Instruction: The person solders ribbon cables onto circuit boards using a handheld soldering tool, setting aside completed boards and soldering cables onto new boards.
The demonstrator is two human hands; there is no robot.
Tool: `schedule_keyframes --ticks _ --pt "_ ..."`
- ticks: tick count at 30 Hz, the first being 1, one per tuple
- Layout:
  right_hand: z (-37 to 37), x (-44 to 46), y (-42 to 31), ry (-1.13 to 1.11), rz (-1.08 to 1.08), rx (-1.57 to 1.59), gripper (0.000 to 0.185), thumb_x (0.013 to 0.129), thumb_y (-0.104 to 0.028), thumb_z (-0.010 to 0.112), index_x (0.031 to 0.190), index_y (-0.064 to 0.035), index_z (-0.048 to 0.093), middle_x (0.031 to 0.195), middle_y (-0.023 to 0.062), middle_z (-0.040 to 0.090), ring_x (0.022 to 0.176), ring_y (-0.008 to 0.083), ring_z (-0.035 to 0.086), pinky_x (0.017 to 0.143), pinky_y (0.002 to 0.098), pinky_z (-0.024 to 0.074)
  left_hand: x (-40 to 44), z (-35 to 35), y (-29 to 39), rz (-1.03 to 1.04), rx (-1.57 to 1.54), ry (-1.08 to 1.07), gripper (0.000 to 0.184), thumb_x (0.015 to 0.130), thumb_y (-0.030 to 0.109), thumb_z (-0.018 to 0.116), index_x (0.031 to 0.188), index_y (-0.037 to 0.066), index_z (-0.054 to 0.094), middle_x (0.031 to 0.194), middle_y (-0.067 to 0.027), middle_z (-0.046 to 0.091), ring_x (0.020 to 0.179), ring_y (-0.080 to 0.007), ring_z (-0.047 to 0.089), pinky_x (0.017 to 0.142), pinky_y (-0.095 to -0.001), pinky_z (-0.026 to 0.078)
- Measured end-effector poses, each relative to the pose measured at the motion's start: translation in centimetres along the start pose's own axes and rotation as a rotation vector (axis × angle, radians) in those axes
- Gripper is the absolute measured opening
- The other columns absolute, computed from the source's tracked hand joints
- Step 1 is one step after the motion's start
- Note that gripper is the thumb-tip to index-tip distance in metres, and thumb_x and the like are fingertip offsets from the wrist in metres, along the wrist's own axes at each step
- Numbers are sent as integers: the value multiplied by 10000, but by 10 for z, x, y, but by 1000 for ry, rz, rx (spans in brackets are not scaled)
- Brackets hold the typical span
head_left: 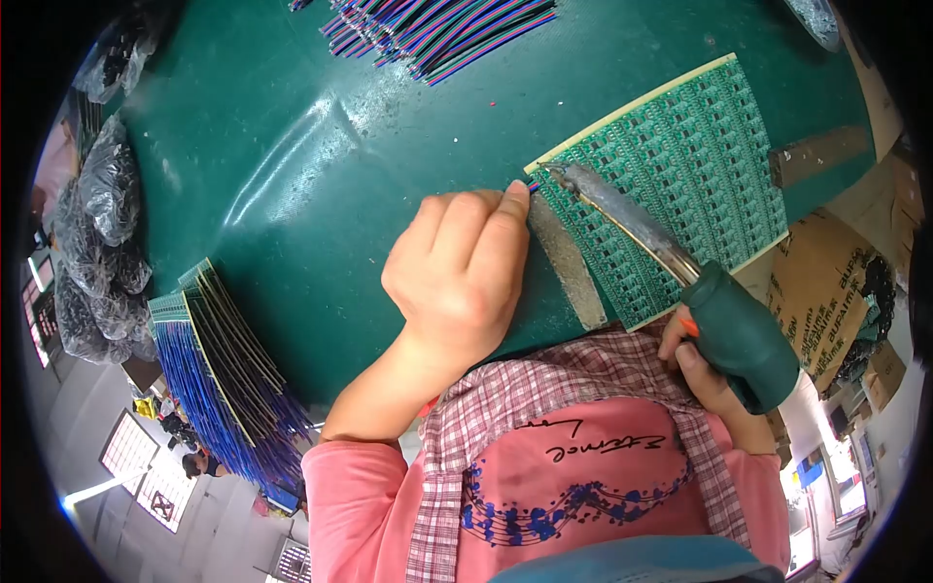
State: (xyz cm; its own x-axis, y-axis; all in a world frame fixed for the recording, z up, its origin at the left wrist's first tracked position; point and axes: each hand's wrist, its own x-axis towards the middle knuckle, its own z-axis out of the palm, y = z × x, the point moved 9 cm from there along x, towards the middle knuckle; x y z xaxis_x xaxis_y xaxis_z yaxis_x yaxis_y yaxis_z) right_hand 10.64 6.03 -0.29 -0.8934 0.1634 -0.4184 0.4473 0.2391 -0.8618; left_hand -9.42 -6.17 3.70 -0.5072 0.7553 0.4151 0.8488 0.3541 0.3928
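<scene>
My left hand point(457, 267) is closed in a pinch on a short multicoloured wire point(534, 186), most of it hidden by my fingers. The wire's end is at the upper left corner of a large green circuit board panel point(671, 175), which is covered in rows of small parts. My right hand point(692, 361) is wrapped round the green handle of a soldering iron point(743, 340). The iron slants up and left over the panel, its tip close to the wire end at the corner. Whether tip and wire touch, I cannot tell.
A pile of multicoloured wires point(437, 34) lies at the far edge of the green table point(262, 117). Circuit boards with blue and dark wires point(224, 379) hang over the left edge. Black plastic-wrapped bundles point(102, 253) sit farther left. A cardboard box point(816, 291) stands at right.
</scene>
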Motion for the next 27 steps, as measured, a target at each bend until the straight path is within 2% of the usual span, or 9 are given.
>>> schedule_keyframes --ticks 2,3,5,8,11,14,27 --pt "-2 -2 4 60 41 -61 174 884 -163 710 1017 -55 679 874 60 691 796 184 657 737 330 519 -2 2 5 38 63 21 240 721 -76 814 931 21 753 788 -62 672 653 -208 625 579 -308 507" --pt "0 -7 11 122 81 -63 219 935 -270 679 913 -53 666 839 55 658 784 178 616 736 322 486 -3 3 6 54 89 32 239 704 -41 797 932 22 756 793 -52 658 670 -197 628 575 -298 508" --pt "0 -10 14 181 124 -65 359 985 -371 650 816 -54 658 804 49 625 770 172 575 732 317 453 -5 4 8 88 144 53 262 671 28 764 933 22 764 803 -31 631 704 -174 635 566 -280 510" --pt "0 -6 8 163 155 -47 329 981 -353 655 830 -62 667 805 45 624 769 177 575 727 323 455 -2 2 7 38 114 31 251 706 -62 825 930 28 756 787 -48 670 644 -196 612 574 -303 504" --pt "-1 -5 3 139 170 -77 310 976 -342 659 839 -64 673 807 48 623 770 183 577 726 331 458 -3 2 5 33 119 24 254 702 -63 824 929 29 756 784 -46 668 639 -197 608 568 -304 500" --pt "-2 -8 5 134 88 -218 298 971 -329 660 843 -60 674 808 54 620 770 195 578 726 338 460 -2 2 6 34 115 22 254 701 -62 825 927 29 755 781 -45 664 634 -198 603 564 -306 496" --pt "0 -9 4 126 80 -305 274 970 -307 640 863 -58 678 810 64 629 757 218 589 718 352 461 0 2 6 24 93 20 241 709 -64 818 924 20 753 778 -54 657 640 -202 602 573 -315 499"
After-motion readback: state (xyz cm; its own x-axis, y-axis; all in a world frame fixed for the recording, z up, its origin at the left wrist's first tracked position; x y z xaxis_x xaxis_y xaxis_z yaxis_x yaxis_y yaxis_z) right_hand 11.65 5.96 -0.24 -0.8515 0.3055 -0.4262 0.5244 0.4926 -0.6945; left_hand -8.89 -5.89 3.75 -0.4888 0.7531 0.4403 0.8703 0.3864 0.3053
